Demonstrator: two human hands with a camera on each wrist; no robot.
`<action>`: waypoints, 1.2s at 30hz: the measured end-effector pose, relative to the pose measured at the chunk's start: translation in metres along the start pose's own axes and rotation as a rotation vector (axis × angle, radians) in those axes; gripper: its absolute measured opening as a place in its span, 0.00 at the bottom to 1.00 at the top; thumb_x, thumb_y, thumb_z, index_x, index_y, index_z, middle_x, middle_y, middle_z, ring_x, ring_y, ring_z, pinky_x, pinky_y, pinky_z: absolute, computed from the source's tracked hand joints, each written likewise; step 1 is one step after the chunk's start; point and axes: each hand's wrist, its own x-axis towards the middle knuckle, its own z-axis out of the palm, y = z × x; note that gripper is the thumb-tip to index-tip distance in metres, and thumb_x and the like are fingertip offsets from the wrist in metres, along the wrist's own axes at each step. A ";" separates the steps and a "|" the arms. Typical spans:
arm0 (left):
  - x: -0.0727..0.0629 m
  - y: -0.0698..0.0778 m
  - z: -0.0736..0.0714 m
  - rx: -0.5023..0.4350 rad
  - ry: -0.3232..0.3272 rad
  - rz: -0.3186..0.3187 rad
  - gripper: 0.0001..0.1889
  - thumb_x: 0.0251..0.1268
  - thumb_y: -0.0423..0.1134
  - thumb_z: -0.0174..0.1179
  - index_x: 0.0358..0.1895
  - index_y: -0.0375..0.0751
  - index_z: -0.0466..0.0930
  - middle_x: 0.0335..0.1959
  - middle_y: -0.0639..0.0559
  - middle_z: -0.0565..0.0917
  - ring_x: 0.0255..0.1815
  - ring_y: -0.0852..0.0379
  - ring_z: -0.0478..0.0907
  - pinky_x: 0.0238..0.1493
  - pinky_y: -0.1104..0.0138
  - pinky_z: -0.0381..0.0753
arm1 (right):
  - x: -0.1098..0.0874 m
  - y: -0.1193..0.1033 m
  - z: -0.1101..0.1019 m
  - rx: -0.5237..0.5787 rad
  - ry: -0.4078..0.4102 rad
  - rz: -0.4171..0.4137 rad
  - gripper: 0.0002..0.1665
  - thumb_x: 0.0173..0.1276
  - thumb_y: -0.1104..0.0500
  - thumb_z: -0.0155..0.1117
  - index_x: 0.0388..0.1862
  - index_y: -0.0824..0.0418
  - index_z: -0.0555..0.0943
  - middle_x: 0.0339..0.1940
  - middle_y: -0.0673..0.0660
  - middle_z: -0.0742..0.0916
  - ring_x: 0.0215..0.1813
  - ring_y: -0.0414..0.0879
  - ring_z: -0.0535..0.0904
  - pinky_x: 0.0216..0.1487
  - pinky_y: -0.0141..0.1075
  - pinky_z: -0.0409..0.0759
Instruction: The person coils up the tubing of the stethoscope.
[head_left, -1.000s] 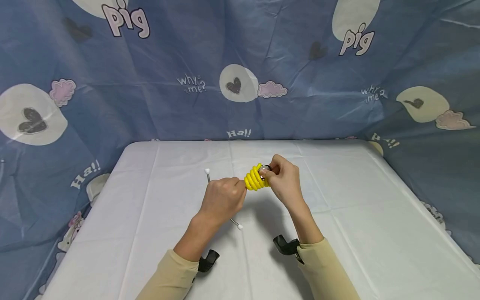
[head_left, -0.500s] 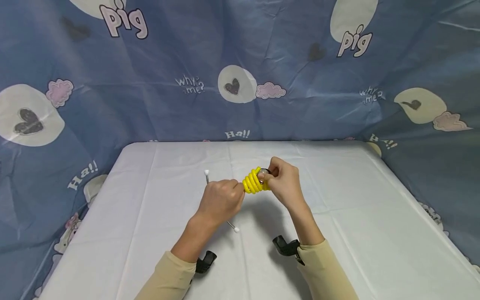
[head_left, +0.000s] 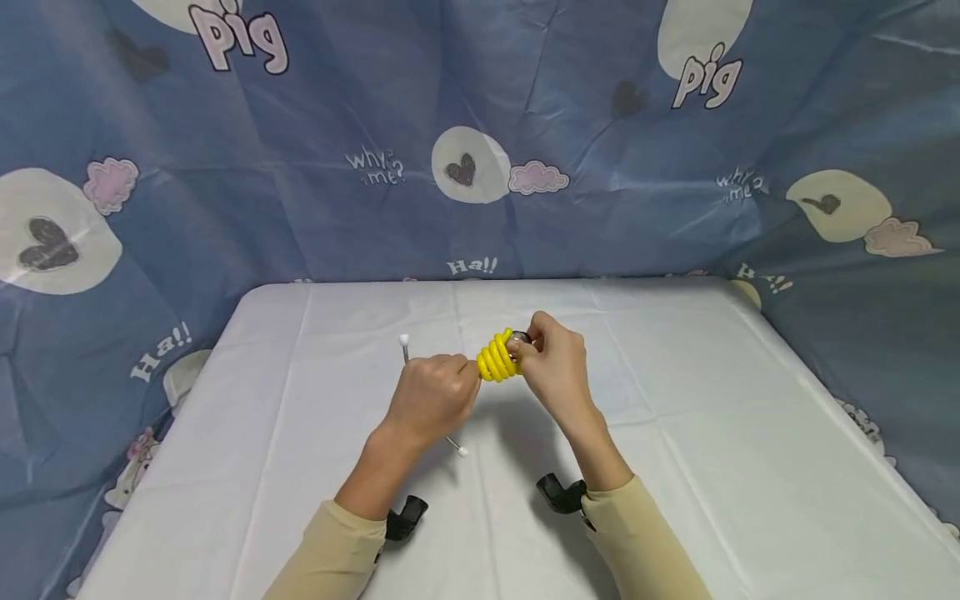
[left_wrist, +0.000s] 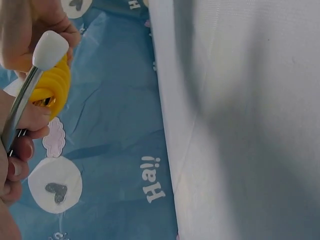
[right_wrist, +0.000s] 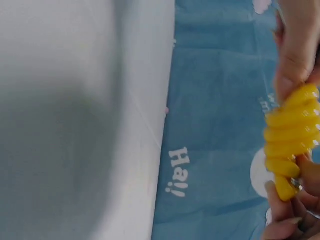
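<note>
A tight yellow coil [head_left: 497, 358] is held between both hands above the white table. My left hand [head_left: 433, 390] grips its left end in a fist, together with a thin metal rod [left_wrist: 24, 97]. The rod's ends stick out on both sides of that fist and carry white tips [left_wrist: 50, 50]. At the coil's right end, my right hand [head_left: 557, 367] pinches a shiny, rounded metal piece [head_left: 517, 340] between thumb and fingers. In the right wrist view, the yellow loops [right_wrist: 292, 130] stand stacked between the two hands. The left fist hides the rod's middle.
A white-covered table [head_left: 720, 450] lies under the hands and carries their shadows. Behind it hangs a blue printed cloth [head_left: 600, 225]. Black wrist mounts [head_left: 562, 493] stick out near both sleeves.
Both hands, with the coil and rod, have drifted slightly left in the head view, and the background has shifted a little too. Both grips look the same.
</note>
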 end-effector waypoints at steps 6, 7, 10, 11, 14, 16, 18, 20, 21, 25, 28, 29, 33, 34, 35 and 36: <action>0.001 -0.003 -0.001 -0.039 0.011 -0.025 0.18 0.51 0.29 0.63 0.12 0.46 0.66 0.10 0.57 0.66 0.11 0.63 0.56 0.12 0.68 0.57 | -0.002 -0.001 0.003 0.013 0.028 -0.028 0.12 0.68 0.56 0.68 0.32 0.60 0.75 0.19 0.56 0.75 0.19 0.47 0.69 0.20 0.36 0.69; 0.001 -0.003 -0.001 -0.043 0.016 -0.023 0.18 0.50 0.29 0.63 0.12 0.46 0.66 0.10 0.57 0.66 0.11 0.63 0.56 0.11 0.68 0.57 | -0.003 -0.001 0.003 0.015 0.027 -0.022 0.11 0.68 0.56 0.68 0.33 0.60 0.76 0.19 0.56 0.75 0.19 0.47 0.69 0.20 0.36 0.69; 0.002 -0.004 0.001 -0.049 0.029 -0.011 0.18 0.49 0.29 0.65 0.12 0.46 0.66 0.10 0.57 0.67 0.11 0.63 0.57 0.12 0.69 0.58 | -0.004 -0.001 0.000 0.019 0.016 -0.005 0.10 0.68 0.56 0.68 0.36 0.60 0.78 0.20 0.57 0.75 0.19 0.47 0.70 0.21 0.37 0.70; 0.002 -0.003 0.001 -0.049 0.032 -0.007 0.18 0.48 0.29 0.65 0.12 0.46 0.67 0.10 0.57 0.68 0.11 0.63 0.57 0.12 0.69 0.57 | -0.005 -0.001 -0.001 0.021 0.010 0.003 0.10 0.68 0.56 0.68 0.37 0.60 0.78 0.20 0.57 0.75 0.20 0.47 0.70 0.21 0.37 0.71; 0.003 -0.002 0.001 -0.051 0.032 -0.003 0.17 0.49 0.29 0.65 0.12 0.47 0.67 0.11 0.57 0.68 0.12 0.64 0.57 0.13 0.70 0.56 | -0.006 -0.001 -0.004 0.044 -0.008 0.025 0.10 0.68 0.55 0.68 0.42 0.59 0.80 0.21 0.57 0.76 0.20 0.48 0.70 0.22 0.36 0.71; 0.003 -0.002 0.000 -0.054 0.024 -0.008 0.17 0.49 0.30 0.66 0.12 0.47 0.69 0.11 0.58 0.69 0.12 0.64 0.56 0.13 0.70 0.56 | -0.005 0.000 -0.007 0.074 -0.028 0.046 0.11 0.67 0.55 0.69 0.43 0.59 0.81 0.23 0.57 0.76 0.22 0.48 0.71 0.23 0.36 0.72; 0.002 -0.002 -0.001 -0.061 0.012 -0.013 0.16 0.50 0.30 0.66 0.13 0.47 0.71 0.11 0.58 0.70 0.12 0.64 0.58 0.13 0.70 0.57 | -0.003 0.002 -0.010 0.118 -0.060 0.078 0.12 0.66 0.55 0.71 0.43 0.60 0.81 0.25 0.57 0.77 0.26 0.48 0.73 0.26 0.36 0.74; 0.002 -0.002 -0.001 -0.072 0.001 -0.017 0.15 0.51 0.31 0.67 0.14 0.47 0.73 0.12 0.58 0.71 0.12 0.64 0.60 0.14 0.70 0.59 | 0.000 0.004 -0.013 0.168 -0.094 0.113 0.14 0.64 0.56 0.72 0.43 0.62 0.80 0.28 0.57 0.78 0.30 0.48 0.74 0.29 0.35 0.76; 0.001 -0.003 -0.002 -0.077 -0.003 -0.018 0.14 0.51 0.31 0.67 0.15 0.47 0.74 0.12 0.58 0.72 0.12 0.64 0.61 0.14 0.70 0.60 | 0.001 0.005 -0.014 0.197 -0.113 0.130 0.15 0.63 0.57 0.73 0.43 0.64 0.80 0.29 0.56 0.78 0.32 0.48 0.74 0.31 0.35 0.77; 0.000 -0.004 -0.002 -0.099 -0.011 -0.029 0.12 0.52 0.31 0.66 0.16 0.46 0.76 0.13 0.58 0.73 0.12 0.64 0.64 0.15 0.70 0.64 | 0.005 0.007 -0.018 0.320 -0.199 0.186 0.16 0.63 0.60 0.73 0.43 0.67 0.77 0.31 0.55 0.77 0.33 0.46 0.73 0.31 0.33 0.76; -0.001 -0.005 -0.003 -0.110 -0.009 -0.034 0.11 0.53 0.31 0.65 0.17 0.46 0.77 0.13 0.58 0.74 0.12 0.64 0.64 0.15 0.69 0.65 | 0.008 0.008 -0.023 0.418 -0.278 0.224 0.16 0.63 0.62 0.71 0.40 0.66 0.73 0.29 0.52 0.76 0.30 0.43 0.71 0.29 0.31 0.72; -0.001 -0.005 -0.003 -0.112 -0.006 -0.033 0.11 0.53 0.31 0.65 0.17 0.46 0.77 0.13 0.58 0.74 0.12 0.64 0.64 0.15 0.70 0.64 | 0.009 0.009 -0.024 0.455 -0.304 0.239 0.15 0.63 0.62 0.71 0.40 0.65 0.72 0.29 0.52 0.76 0.30 0.43 0.71 0.28 0.31 0.71; 0.001 -0.003 -0.006 -0.124 0.011 -0.019 0.12 0.52 0.31 0.65 0.16 0.46 0.77 0.13 0.58 0.74 0.12 0.64 0.64 0.15 0.70 0.64 | 0.012 0.013 -0.028 0.612 -0.413 0.299 0.13 0.64 0.64 0.67 0.37 0.62 0.70 0.29 0.49 0.78 0.29 0.40 0.72 0.30 0.31 0.71; 0.002 -0.003 -0.007 -0.128 0.014 -0.015 0.12 0.52 0.31 0.65 0.16 0.46 0.77 0.13 0.58 0.74 0.13 0.64 0.64 0.15 0.70 0.64 | 0.013 0.014 -0.029 0.648 -0.436 0.309 0.12 0.64 0.65 0.66 0.37 0.62 0.69 0.29 0.49 0.79 0.29 0.40 0.72 0.31 0.31 0.71; 0.002 -0.003 -0.008 -0.131 0.018 -0.012 0.11 0.52 0.31 0.65 0.16 0.46 0.77 0.13 0.58 0.75 0.13 0.64 0.64 0.15 0.70 0.64 | 0.013 0.015 -0.029 0.682 -0.460 0.316 0.11 0.65 0.65 0.64 0.36 0.61 0.69 0.29 0.49 0.80 0.30 0.40 0.73 0.32 0.31 0.72; 0.003 -0.002 -0.009 -0.134 0.020 -0.010 0.11 0.52 0.31 0.65 0.17 0.46 0.77 0.14 0.58 0.75 0.13 0.64 0.65 0.15 0.71 0.65 | 0.013 0.016 -0.030 0.712 -0.481 0.322 0.10 0.66 0.65 0.63 0.36 0.61 0.70 0.29 0.49 0.81 0.30 0.40 0.74 0.33 0.32 0.73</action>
